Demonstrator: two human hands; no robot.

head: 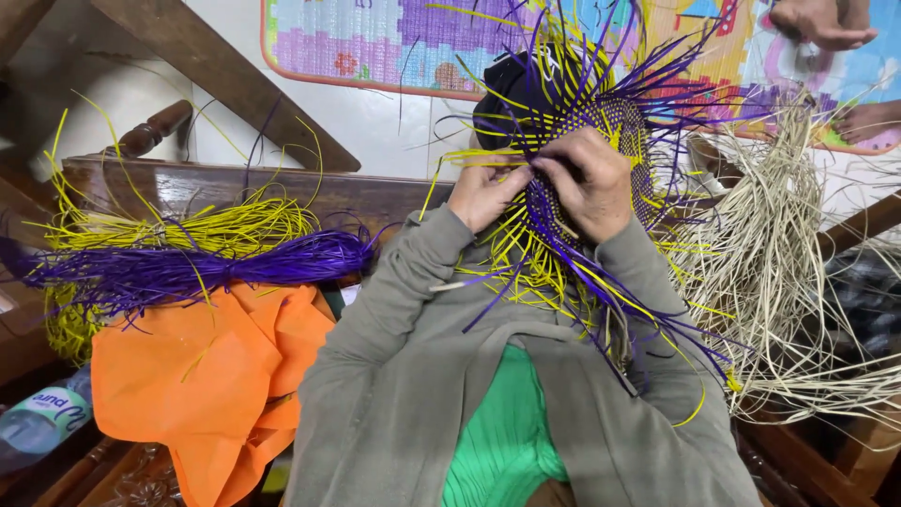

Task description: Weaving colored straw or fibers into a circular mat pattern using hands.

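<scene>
Head view: looks down over the person's own chest and arms at a half-woven piece held up in front.
Landmark: the woven piece (pixel 601 160), a purple and yellow mat of flat strips with loose ends fanning out all round; every place below is told from it.
Nearest the camera: grey sleeves (pixel 413 347) and a green top (pixel 502 432), directly below the woven piece.
Left hand (pixel 483 192): at the woven piece's lower left edge, fingers drawn together, pinching yellow strips.
Right hand (pixel 591 183): laid over the woven piece's middle, fingers curled shut on the weave and its purple strips.
Handling: the piece looks light and springy, and the strips thin, smooth and likely to slide or kink; the tight woven centre seems the firmest place to hold, with single strips taken close to the weave.
Left of it: an orange cloth (pixel 221 376), with a bundle of purple strips (pixel 197 268) and yellow strips (pixel 225 225) lying on its far edge; a plastic bottle (pixel 42 418) lies beyond the cloth's left edge.
Right of it: a heap of pale undyed strips (pixel 779 244).
Farthest, beyond it: a patterned play mat (pixel 394 42), and another person's hand (pixel 826 21) and foot (pixel 868 120).
</scene>
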